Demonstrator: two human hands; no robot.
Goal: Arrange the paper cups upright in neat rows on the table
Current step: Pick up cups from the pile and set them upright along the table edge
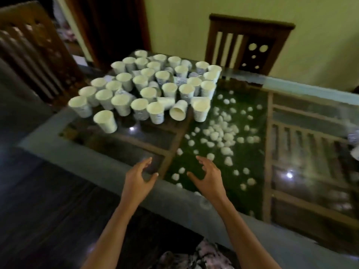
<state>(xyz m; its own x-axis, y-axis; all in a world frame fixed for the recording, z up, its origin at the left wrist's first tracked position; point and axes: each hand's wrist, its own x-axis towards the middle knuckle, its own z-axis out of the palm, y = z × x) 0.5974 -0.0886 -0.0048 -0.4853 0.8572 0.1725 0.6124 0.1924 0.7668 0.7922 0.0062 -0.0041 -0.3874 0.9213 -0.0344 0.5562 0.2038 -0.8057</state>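
White paper cups (147, 94) crowd the far left part of the glass-topped desk (87, 160), well apart from both hands. Most stand upright with mouths up, but the rows are loose and uneven. One tipped cup (178, 113) lies on its side at the near edge of the cluster, its mouth facing the near side. A second fallen cup (166, 102) lies just beside it, and a few more seem to be lying wedged between upright ones further back. A lone cup (105, 121) stands out in front at the near left, out of line with the rest.

The left hand (138, 177) and the right hand (208, 175) hover side by side over the near rim of the desk. Both are empty, with fingers spread and loosely curved and palms turned towards each other. To the right of the cups, a green panel (246, 117) is scattered with small white lumps (219, 131); I cannot tell whether they sit on the glass or under it.

The step in hand looks like a reach between placements, with the righting of fallen cups not yet finished. The next move probably calls for a long reach to the far left, taking the tipped cup by its wall without squashing it and setting it on its base. The neighbours stand so close that a careless sleeve or finger could topple them. After that, the lone cup wants drawing into line
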